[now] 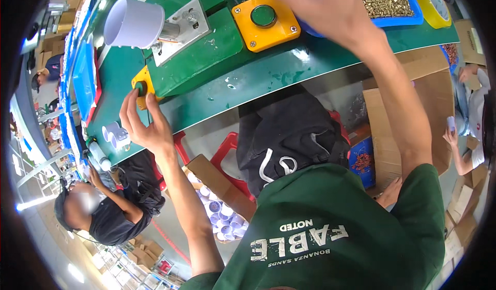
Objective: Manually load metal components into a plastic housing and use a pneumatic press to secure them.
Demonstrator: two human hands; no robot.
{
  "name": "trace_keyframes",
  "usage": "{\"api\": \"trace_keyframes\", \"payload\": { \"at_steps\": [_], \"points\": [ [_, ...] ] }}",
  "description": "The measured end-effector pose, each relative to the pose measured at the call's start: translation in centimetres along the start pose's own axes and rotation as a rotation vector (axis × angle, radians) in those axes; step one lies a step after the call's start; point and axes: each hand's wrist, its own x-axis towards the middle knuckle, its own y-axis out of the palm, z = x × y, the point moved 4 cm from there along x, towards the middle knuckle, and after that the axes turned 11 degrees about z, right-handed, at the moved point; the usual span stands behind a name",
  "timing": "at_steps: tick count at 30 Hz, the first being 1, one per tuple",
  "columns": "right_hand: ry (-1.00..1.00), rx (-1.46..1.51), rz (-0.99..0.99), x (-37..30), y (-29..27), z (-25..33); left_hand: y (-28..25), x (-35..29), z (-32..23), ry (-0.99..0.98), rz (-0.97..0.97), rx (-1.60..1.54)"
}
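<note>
My left hand (147, 127) is at the table's left front, fingers apart and holding nothing visible. Its fingertips reach the small yellow button box (145, 78) with a dark green button; I cannot tell whether they press it. A white plastic cup (133, 24) sits tilted on a metal post above a silver plate (182, 32) on the green machine base (206, 57). My right hand (328, 8) is raised over the far right of the table, beside a larger yellow button box (266, 21). Motion blur and the picture's top edge obscure its fingers.
Right of my right hand stands a blue tray (417, 17) of small brass parts, beside a yellow tape roll (434, 5). White cups (116, 135) stand at the left table edge. A cardboard box (219, 181) below holds several more. Co-workers sit on both sides.
</note>
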Motion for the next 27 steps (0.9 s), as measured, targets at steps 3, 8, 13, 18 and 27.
{"api": "trace_keyframes", "payload": {
  "at_steps": [3, 8, 13, 18, 27],
  "points": [
    [-0.494, -0.196, -0.086, -3.0, 1.0, -0.8, 0.4, -0.3, -0.6, 0.082, -0.012, 0.167],
    [-0.670, -0.531, -0.077, -3.6, 1.8, -0.3, 1.3, -0.9, -0.7, 0.109, 0.009, 0.036],
    [-0.664, -0.761, -0.026, -3.8, 1.7, 1.7, 1.2, -0.4, -1.0, 0.119, 0.035, 0.020],
    [-0.024, -0.303, 0.184, -3.6, 0.9, 2.0, 1.8, -0.7, -0.6, 0.116, 0.026, -0.025],
    [0.509, -0.546, 0.526, -4.3, -5.8, -3.2, 1.7, -0.8, -0.9, 0.062, 0.009, -0.121]
  ]
}}
